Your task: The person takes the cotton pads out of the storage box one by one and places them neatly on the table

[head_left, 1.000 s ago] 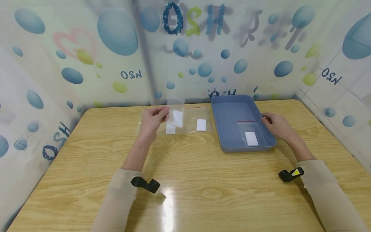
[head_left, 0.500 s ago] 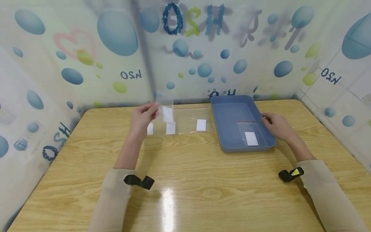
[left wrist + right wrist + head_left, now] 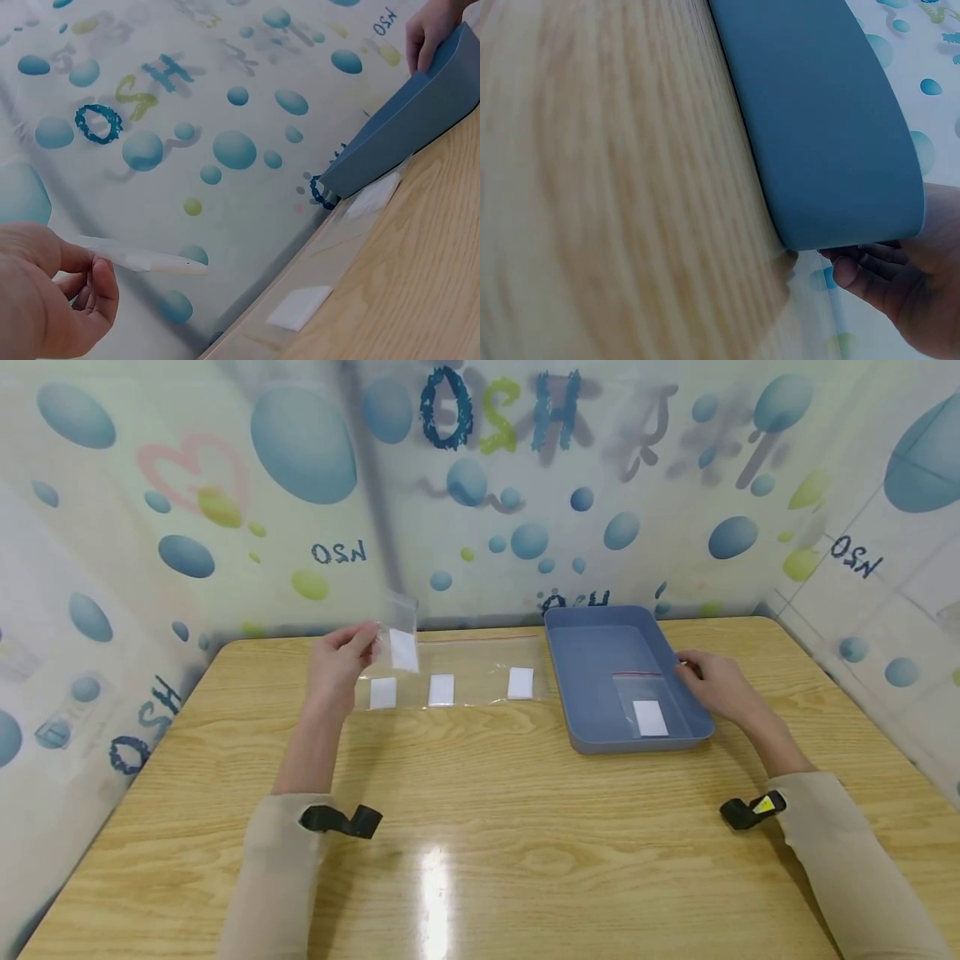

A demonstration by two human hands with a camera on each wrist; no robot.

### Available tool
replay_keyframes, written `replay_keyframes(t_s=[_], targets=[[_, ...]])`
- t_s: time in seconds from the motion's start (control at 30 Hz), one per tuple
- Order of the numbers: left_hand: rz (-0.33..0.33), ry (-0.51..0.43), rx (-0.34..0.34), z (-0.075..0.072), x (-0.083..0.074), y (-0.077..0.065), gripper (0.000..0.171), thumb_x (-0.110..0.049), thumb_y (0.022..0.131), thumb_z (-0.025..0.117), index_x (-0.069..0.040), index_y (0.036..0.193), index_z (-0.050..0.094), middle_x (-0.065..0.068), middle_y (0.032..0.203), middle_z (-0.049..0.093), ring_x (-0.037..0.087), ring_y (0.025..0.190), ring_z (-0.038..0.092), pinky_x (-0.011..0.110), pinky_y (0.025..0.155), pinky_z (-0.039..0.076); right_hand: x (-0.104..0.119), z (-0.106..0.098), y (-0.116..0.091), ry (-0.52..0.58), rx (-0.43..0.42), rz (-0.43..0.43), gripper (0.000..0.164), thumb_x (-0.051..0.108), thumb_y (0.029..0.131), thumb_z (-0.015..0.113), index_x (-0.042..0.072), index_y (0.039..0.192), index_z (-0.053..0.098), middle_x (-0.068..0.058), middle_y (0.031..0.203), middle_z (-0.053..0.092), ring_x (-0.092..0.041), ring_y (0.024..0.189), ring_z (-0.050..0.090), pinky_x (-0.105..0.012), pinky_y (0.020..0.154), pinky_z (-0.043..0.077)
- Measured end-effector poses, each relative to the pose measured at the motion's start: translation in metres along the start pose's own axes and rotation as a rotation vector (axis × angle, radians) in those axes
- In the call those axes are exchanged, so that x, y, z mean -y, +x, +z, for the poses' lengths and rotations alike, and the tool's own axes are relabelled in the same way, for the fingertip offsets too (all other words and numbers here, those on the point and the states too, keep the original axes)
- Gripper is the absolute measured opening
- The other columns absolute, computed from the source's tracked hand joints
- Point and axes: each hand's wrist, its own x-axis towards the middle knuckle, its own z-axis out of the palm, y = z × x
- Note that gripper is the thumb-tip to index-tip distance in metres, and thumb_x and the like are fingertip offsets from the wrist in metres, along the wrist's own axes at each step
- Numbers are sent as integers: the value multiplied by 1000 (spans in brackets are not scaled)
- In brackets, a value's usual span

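Left fingers (image 3: 367, 636) pinch a clear bag (image 3: 402, 643) by its side, leaving it unobscured; right fingers (image 3: 687, 668) grip the tray (image 3: 600, 656), probably to steady it

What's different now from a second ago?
The left hand, pinching a clear bag, has moved left, revealing the leftmost white piece on the table. Nothing was picked up or let go. The right hand remains on the blue tray, which stayed put with the bag inside.
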Motion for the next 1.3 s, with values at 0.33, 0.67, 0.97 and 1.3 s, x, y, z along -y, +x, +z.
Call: replay_keyframes(t_s=[0.33,0.67,0.97,1.3], targets=[[-29,-42,-30,-19,-2,6,8,-6,97,67,-4,89,70,2,80,59,9,71,54,15,60,49,0,0,0,-3,1,3,37,11,106,48,-18,127,56,-15,82,61,-22,68,49,-34,60,39],[-61,-46,-58,-45,-3,10,7,-7,98,65,0,101,67,3,89,59,9,72,54,15,58,48,-1,1,1,-2,4,4,37,12,106,48,-17,127,56,-16,83,62,-22,68,49,-34,60,40],[-56,-149,-69,-58,0,17,19,3,96,64,-1,78,71,2,67,60,9,61,54,18,53,47,-1,0,1,-1,6,8,37,12,107,48,-17,128,56,-16,84,62,-22,70,50,-34,61,40],[-76,-68,-130,-74,1,18,14,-3,95,68,-3,82,72,0,71,61,9,64,54,18,55,48,-2,1,1,0,7,12,38,12,107,48,-18,128,55,-20,90,63,-25,73,52,-37,63,42]])
